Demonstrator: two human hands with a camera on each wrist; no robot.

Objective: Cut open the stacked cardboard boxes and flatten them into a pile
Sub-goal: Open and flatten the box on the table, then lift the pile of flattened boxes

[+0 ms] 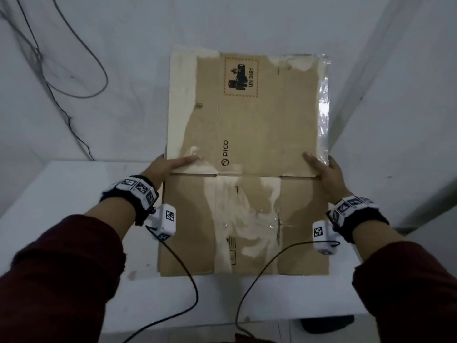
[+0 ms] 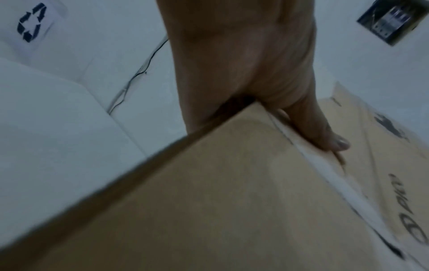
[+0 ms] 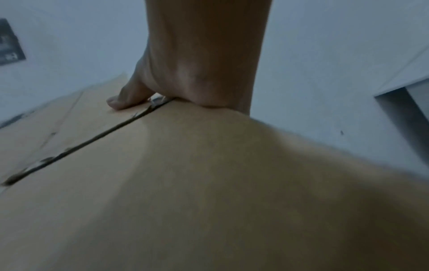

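A flattened cardboard box (image 1: 247, 154) is held over a white table (image 1: 61, 194), its near part lying over the tabletop and its far part reaching beyond the table's far edge. The box is gripped at both side edges, about halfway along its length, where a seam runs across it.

The left hand (image 1: 170, 164) is closed on the left edge: the thumb (image 2: 334, 141) is laid flat on the upper face, while the other fingers are passed under the board and are hidden. The right hand (image 1: 324, 169) is closed on the right edge in the same manner, with its thumb (image 3: 125, 100) pressed on top beside the seam and the remaining fingers out of sight beneath. Both grips are narrow, pinching only the thickness of the board.

On the far panel a "PICO" logo (image 1: 224, 153) and a dashed hazard label (image 1: 241, 76) marked "UN 3481" are printed. Pale patches where the surface paper is torn away are seen along the left edge and across the near panel. A strip of clear tape (image 1: 323, 107) is seen along the far right edge.

A tracking band (image 1: 137, 188) is worn on each wrist, with a small white camera unit (image 1: 165, 222) attached below it. Dark red sleeves (image 1: 61, 268) cover both forearms. A thin black cable (image 1: 74, 45) is seen hanging against the grey wall behind.
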